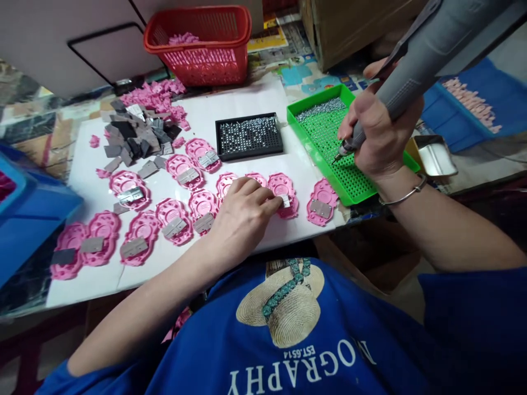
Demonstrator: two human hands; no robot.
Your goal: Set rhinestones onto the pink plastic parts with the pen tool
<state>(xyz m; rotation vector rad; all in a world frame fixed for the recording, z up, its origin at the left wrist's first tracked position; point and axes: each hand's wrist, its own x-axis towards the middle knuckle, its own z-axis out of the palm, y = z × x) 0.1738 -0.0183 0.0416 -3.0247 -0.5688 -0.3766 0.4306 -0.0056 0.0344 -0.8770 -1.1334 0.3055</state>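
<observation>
My right hand [376, 129] is wrapped round a grey electric screwdriver [432, 57]. The tool's bit points down over a green perforated tray [325, 159] that holds small screws. My left hand [249, 214] lies over the row of pink plastic parts, its fingers curled. One fingertip presses the small metal plate [285, 201] on a pink plastic part [284, 184]; the other fingertips are partly hidden. To the right of it lies another pink part [322, 200] with a grey plate. Several more pink parts with plates [175, 222] spread out to the left.
A black screw tray [249, 151] stands behind my left hand. Grey metal plates [135, 134] and small pink pieces [158, 93] are heaped at the back left. A red basket [197, 46], a blue bin [37, 208], a cardboard box [349, 27] and a blue tray [444, 120] surround the workspace.
</observation>
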